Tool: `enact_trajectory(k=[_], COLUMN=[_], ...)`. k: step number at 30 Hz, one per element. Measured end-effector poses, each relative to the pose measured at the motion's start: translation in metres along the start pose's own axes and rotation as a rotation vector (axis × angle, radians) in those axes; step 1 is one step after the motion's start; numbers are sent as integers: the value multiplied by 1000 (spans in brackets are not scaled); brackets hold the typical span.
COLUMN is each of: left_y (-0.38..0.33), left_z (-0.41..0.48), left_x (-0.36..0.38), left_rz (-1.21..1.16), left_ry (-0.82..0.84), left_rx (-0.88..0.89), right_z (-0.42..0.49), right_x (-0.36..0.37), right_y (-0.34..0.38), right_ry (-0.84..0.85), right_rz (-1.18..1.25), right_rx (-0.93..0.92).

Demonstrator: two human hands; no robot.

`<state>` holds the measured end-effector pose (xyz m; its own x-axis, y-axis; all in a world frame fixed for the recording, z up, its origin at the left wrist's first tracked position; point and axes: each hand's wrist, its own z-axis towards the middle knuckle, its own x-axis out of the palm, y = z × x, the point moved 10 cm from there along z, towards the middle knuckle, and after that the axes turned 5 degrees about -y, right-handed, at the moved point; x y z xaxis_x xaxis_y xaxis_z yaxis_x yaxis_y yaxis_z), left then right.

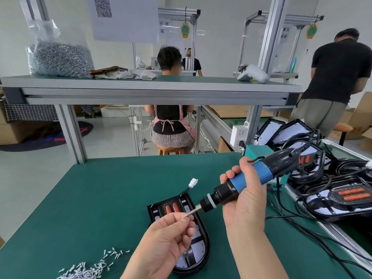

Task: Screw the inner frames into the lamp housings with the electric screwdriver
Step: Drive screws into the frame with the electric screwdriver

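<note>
Desk point(100, 198): green surface under both hands.
Other housings point(342, 200): piled among black cables, well to the right of the right hand point(245, 206).
Lamp housing point(202, 241): flat on the desk beneath the left hand point(167, 236), partly hidden by it.
Electric screwdriver point(247, 180): right hand gripping its blue body, bit slanting down toward the left hand.
Left hand: thumb and forefinger pinch a screw point(184, 216) at the bit's tip.
Loose screws point(90, 268): heaped left of the left hand.
</note>
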<state>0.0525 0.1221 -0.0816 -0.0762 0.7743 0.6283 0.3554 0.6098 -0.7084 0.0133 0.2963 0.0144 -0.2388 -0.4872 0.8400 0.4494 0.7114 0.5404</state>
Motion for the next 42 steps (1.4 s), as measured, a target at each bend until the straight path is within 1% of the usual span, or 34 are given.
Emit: enact_trajectory(k=[6, 13, 24, 27, 29, 32, 35, 38, 42], left_y=[1, 1, -4, -4, -5, -13, -17, -20, -20], left_z=[0, 0, -3, -2, -1, 0, 1, 1, 1], left_x=[-7, -18, -19, -21, -24, -30, -32, -33, -34], left_rz=[-60, -110, -55, -54, -21, 75, 146, 190, 220], left_ry=[-44, -135, -120, -141, -174, -242, -271, -281, -278], left_rx=[-15, 5, 55, 67, 114, 232, 312, 366, 388], right_z=[5, 4, 3, 2, 2, 4, 6, 7, 6], right_x=[-13, -17, -18, -19, -20, -22, -27, -31, -36], right_y=[-6, -13, -15, -16, -17, -18, -21, -23, -27], right_ry=[-82, -95, -115, -120, -131, -172, -215, -261, -289], right_rz=[-30, -59, -64, -74, -80, -94, -101, -118, -125], right_rx=[-5, 9, 9, 12, 2, -11, 9, 5, -7])
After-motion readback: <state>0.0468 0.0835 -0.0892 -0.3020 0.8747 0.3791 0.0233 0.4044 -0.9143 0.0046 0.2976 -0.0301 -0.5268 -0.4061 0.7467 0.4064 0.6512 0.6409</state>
